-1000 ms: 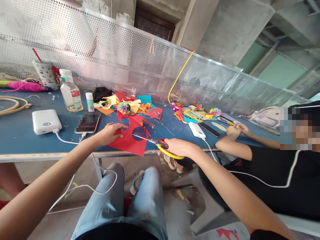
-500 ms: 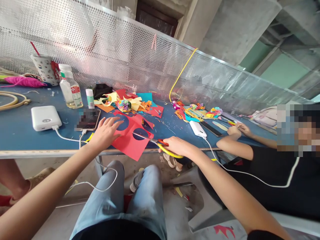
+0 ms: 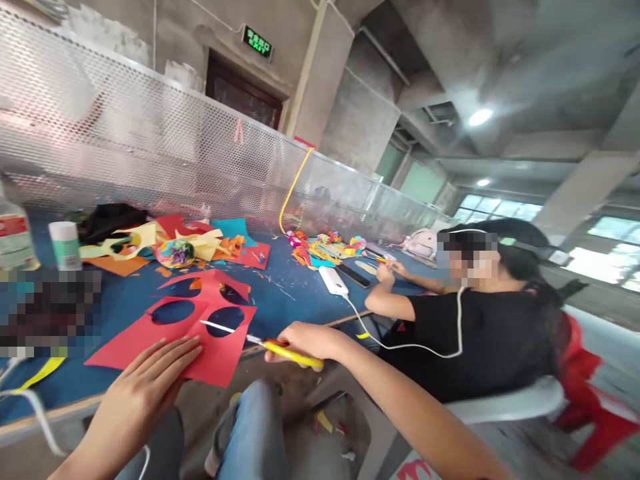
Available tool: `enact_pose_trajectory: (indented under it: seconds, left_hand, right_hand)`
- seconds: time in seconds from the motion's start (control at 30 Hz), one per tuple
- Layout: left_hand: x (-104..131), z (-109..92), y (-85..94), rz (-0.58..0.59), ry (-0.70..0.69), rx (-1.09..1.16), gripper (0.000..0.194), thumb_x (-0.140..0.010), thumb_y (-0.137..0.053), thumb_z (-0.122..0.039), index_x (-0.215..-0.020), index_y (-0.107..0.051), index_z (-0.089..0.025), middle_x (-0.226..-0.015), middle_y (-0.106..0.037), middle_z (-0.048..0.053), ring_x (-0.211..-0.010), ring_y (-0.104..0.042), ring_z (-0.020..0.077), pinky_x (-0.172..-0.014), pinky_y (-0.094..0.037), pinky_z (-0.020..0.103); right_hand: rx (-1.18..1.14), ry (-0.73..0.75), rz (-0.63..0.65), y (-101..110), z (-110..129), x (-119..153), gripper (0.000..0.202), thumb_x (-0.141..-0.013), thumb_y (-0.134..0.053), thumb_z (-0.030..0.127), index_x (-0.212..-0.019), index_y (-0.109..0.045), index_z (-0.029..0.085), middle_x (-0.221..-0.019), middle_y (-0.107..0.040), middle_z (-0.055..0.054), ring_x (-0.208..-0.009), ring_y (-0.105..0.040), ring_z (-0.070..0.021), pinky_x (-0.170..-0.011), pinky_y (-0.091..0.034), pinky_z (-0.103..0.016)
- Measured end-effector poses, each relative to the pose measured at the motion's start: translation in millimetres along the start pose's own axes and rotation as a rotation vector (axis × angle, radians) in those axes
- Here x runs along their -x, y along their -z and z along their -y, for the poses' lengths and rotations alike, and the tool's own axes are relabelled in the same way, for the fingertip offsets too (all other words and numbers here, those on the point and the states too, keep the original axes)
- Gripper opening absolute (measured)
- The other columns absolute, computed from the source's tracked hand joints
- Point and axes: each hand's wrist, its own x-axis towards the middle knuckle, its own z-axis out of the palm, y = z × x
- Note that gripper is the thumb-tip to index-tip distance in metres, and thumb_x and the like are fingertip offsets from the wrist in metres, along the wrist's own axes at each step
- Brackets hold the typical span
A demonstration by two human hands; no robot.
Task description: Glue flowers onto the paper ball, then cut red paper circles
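Observation:
A sheet of red paper (image 3: 220, 353) with several round holes lies at the table's front edge, one corner hanging past it. My left hand (image 3: 153, 380) rests on the paper's near side, fingers together over the sheet and the thumb tucked out of sight. In my right hand (image 3: 305, 340) are yellow-handled scissors (image 3: 295, 355). Their pale blade lies across the right-hand hole, pointing left. Behind the sheet sits a multicoloured paper ball (image 3: 175, 253) among paper scraps (image 3: 135, 243).
A glue stick (image 3: 65, 245), a bottle (image 3: 16, 233) and a pixelated dark patch are on the left. A white power bank (image 3: 333, 282) with a cable lies right, beside a dark phone (image 3: 354, 275). A seated person in black (image 3: 450, 333) works further right.
The view has swung right and up, bringing an exit sign into sight. My left hand has come down from the sheet's left edge onto its near part.

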Motion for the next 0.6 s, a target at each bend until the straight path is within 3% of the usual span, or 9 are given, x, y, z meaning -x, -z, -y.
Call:
enact_pose_trajectory:
  seconds: [0.13, 0.27, 0.6]
  left_hand:
    - [4, 5, -8.6, -0.07, -0.014, 0.038, 0.063, -0.082, -0.045, -0.022, -0.139, -0.022, -0.03, -0.117, -0.063, 0.005, -0.104, -0.06, 0.0233, -0.091, -0.043, 0.043]
    - [12, 6, -11.6, -0.076, -0.041, 0.087, 0.066, -0.08, -0.047, -0.018, -0.14, -0.021, -0.03, -0.117, -0.062, 0.005, -0.106, -0.058, 0.0234, -0.092, -0.042, 0.043]
    - [18, 0, -13.2, -0.189, -0.055, 0.188, 0.037, -0.088, -0.037, -0.017, -0.123, -0.048, -0.02, -0.116, -0.063, 0.007, -0.11, -0.056, 0.0194, -0.104, -0.029, 0.04]
  right_hand:
    - [-0.161, -0.116, 0.145, -1, -5, -7, 0.028, -0.072, -0.055, 0.047, -0.075, -0.059, 0.02, -0.049, -0.043, 0.007, -0.038, -0.04, -0.0078, -0.038, -0.03, -0.019]
    - [-0.272, -0.193, 0.271, -3, -5, -12, 0.024, -0.069, -0.054, 0.045, -0.068, -0.05, 0.022, -0.048, -0.038, 0.009, -0.033, -0.034, -0.0072, -0.033, -0.027, -0.019]
    - [-0.368, -0.194, 0.343, -16, -10, -16, 0.011, -0.073, -0.047, 0.033, -0.072, -0.046, 0.022, -0.045, -0.034, 0.009, -0.029, -0.032, -0.0081, -0.03, -0.025, -0.021]
